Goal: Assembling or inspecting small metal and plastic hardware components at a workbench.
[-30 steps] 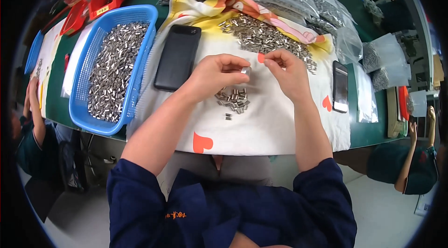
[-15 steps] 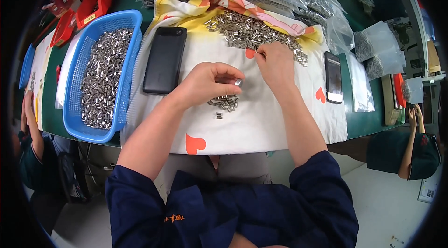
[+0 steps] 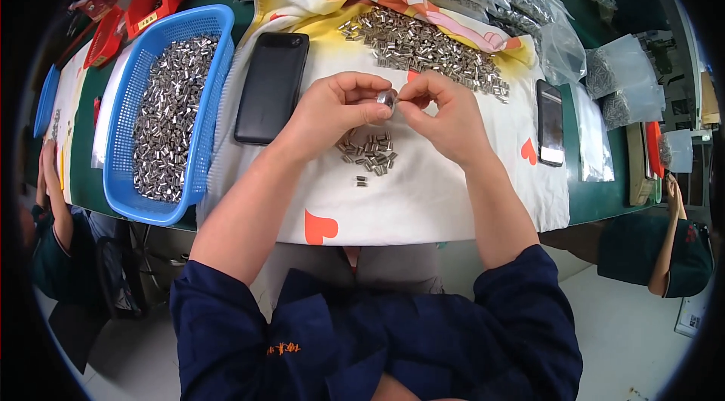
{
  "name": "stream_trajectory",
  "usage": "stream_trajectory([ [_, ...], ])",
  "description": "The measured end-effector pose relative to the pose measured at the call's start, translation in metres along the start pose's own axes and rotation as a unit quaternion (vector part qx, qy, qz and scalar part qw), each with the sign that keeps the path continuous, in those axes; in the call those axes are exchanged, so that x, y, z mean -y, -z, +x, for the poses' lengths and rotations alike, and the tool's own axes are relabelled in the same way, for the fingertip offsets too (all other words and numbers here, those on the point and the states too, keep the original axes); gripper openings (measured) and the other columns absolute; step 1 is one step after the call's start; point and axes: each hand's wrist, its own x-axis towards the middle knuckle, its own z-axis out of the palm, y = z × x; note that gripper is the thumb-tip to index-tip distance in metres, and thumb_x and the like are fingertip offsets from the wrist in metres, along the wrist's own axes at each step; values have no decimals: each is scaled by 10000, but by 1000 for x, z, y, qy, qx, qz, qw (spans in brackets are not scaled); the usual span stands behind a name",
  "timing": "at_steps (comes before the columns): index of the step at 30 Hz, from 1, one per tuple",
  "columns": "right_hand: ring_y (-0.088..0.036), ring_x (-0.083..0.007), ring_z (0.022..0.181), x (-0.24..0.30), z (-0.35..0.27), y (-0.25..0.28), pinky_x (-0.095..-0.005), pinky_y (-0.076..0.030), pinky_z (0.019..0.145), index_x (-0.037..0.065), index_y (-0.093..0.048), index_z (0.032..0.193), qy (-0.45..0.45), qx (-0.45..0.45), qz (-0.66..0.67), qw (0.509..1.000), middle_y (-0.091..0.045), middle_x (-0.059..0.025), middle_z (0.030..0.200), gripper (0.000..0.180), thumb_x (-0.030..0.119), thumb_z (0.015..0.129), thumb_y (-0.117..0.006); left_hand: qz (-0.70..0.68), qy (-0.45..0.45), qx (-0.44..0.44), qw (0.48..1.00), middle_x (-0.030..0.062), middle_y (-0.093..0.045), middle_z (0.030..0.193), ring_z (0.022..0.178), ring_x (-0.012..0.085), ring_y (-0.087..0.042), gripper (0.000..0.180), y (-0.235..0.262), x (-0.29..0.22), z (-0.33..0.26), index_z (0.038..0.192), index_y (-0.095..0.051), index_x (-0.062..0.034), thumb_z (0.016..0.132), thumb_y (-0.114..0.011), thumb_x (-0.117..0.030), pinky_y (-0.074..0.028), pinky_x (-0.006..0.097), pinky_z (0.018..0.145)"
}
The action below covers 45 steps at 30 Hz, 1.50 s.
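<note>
Here, a blue perforated basket (image 3: pixel 110 152) of metal sleeves (image 3: pixel 172 118) stands at frame left, beside a black slab-shaped device (image 3: pixel 270 90). At centre, the left hand (image 3: pixel 330 110) pinches a round silvery metal piece (image 3: pixel 386 99), a small heap (image 3: pixel 374 153) of sleeves below. The right hand (image 3: pixel 447 115) brings fingertips to its right edge; whether they grip anything, I can't tell. A smartphone (image 3: pixel 550 125) lies at right.

left hand (image 3: pixel 325 112) and right hand (image 3: pixel 449 120) nearly meet, fingers (image 3: pixel 371 82) curled, forearms (image 3: pixel 245 201) converging.
</note>
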Motion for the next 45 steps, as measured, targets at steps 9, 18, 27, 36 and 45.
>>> stream_trajectory([
  [9, -561, -188, 655, -5, -6, -10, -280, -448, 617, 21, -559, 720, 157, -50, -157, 974, -576, -70, 694, 85, 46, 658, -611, 55, 1, -19, 998, 64, -609, 868, 777, 87, -571, 287, -1, 2, 0, 1000, -549, 34, 731, -630, -22, -466, 206, 694],
  [18, -571, -201, 660, -7, -7, -3, -285, -449, 606, 31, -599, 758, 96, -9, -94, 991, -593, -83, 718, 83, 80, 691, -606, 103, 32, -15, 994, 64, -614, 883, 784, 84, -574, 280, -2, 1, -2, 997, -564, 29, 730, -634, -19, -466, 198, 685],
  [27, -541, -147, 593, -20, 8, 28, -232, -426, 574, 38, -606, 808, -23, -96, -44, 994, -586, -73, 676, 120, 105, 709, -615, 122, 43, 10, 991, 43, -609, 864, 777, 73, -566, 270, -6, -5, -3, 978, -576, 20, 719, -643, -14, -460, 196, 703],
  [36, -554, -246, 714, -47, 20, 13, -359, -432, 640, 46, -617, 784, 62, -104, -399, 909, -580, -97, 718, 107, 109, 703, -584, 121, 27, 11, 992, 20, -604, 831, 749, 64, -563, 251, -5, -1, -2, 972, -582, 4, 727, -634, -13, -457, 191, 695],
  [45, -566, -192, 681, -3, -1, 1, -265, -443, 621, 25, -608, 780, 30, -15, -19, 999, -596, -74, 738, 87, 47, 705, -570, 39, 16, -12, 999, 60, -610, 856, 770, 91, -575, 262, 0, 0, 0, 1001, -551, 17, 749, -611, -25, -467, 203, 696],
])
